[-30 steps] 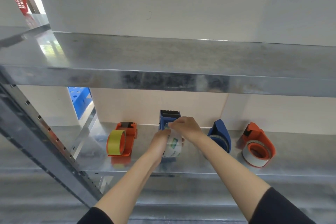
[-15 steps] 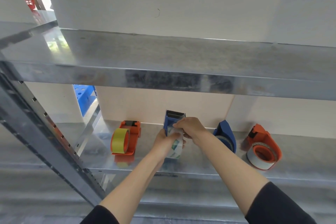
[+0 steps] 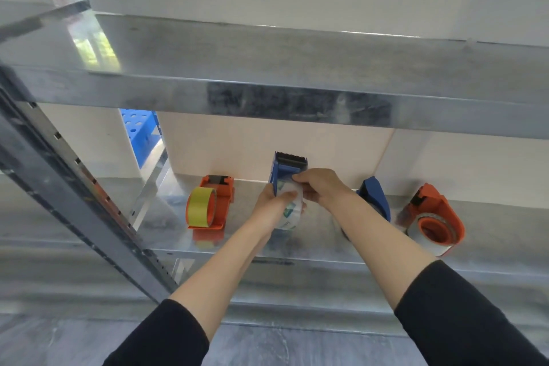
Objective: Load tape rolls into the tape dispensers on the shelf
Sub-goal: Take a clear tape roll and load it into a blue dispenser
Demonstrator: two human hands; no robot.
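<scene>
Galvanised shelf [image 3: 166, 217], middle level. Barely any change in the last second: left hand [image 3: 271, 202] grip still wraps the tape roll [image 3: 292, 214], and right hand [image 3: 320, 187] still pinches its top edge at the blue dispenser [image 3: 286, 169]. Probably not seated yet. Fingers hide the hub and tape end.

The grey galvanised metal shelf [image 3: 160, 218] bore a row near its back wall — an orange plastic tape dispenser with a yellow roll [image 3: 221, 202], a blue plastic dispenser [image 3: 372, 192], and an orange dispenser holding a white roll [image 3: 436, 206].
</scene>
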